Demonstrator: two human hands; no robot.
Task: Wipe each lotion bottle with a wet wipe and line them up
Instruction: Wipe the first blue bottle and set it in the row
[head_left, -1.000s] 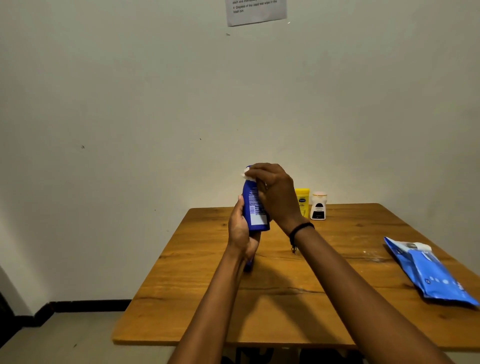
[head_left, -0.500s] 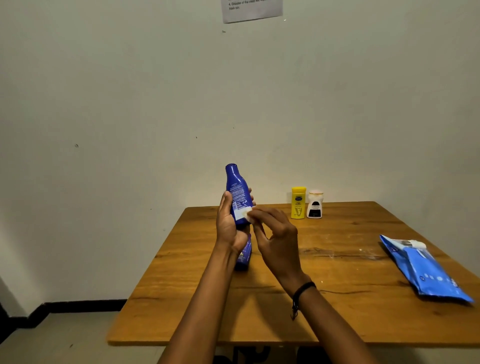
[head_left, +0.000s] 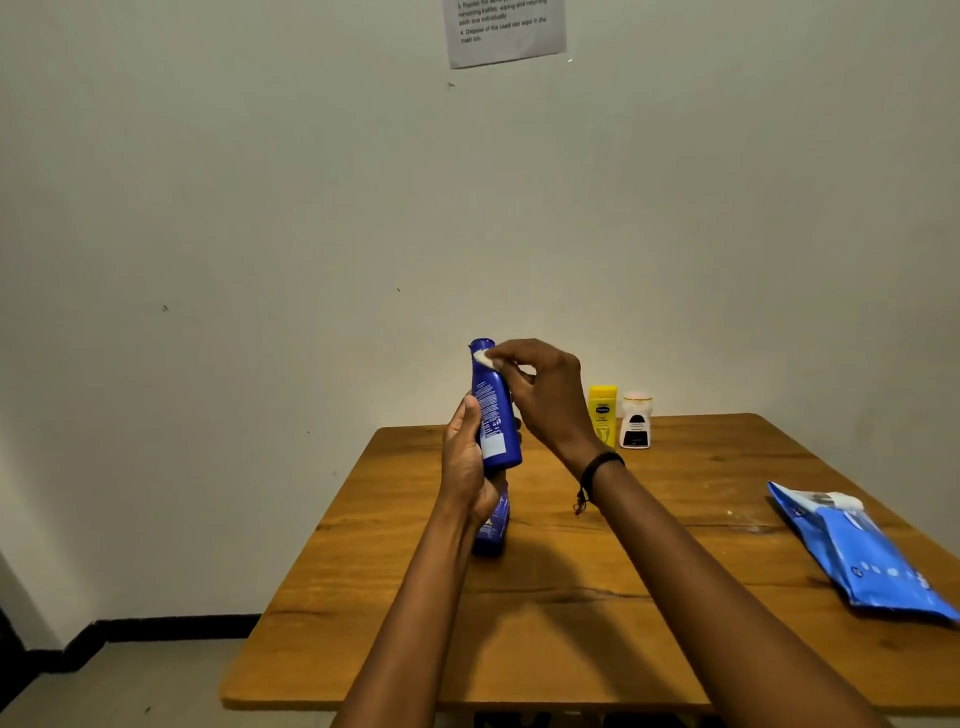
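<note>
Bottle: blue bottle (head_left: 494, 415) upright, left hand (head_left: 467, 467) clamped low.
Wipe: wet wipe (head_left: 482, 357) pinched by right fingers (head_left: 506, 358) at 12 o'clock.
Tip: stroke downward, rotating.

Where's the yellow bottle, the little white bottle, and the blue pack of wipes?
yellow bottle (head_left: 602, 415), head view, on its front label.
little white bottle (head_left: 635, 423), head view, on its body above the dark label.
blue pack of wipes (head_left: 867, 558), head view, on the middle of the wrapper.

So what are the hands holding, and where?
Left hand grips the blue lotion bottle around its lower body. Right hand pinches a small wet wipe against its neck.
</note>
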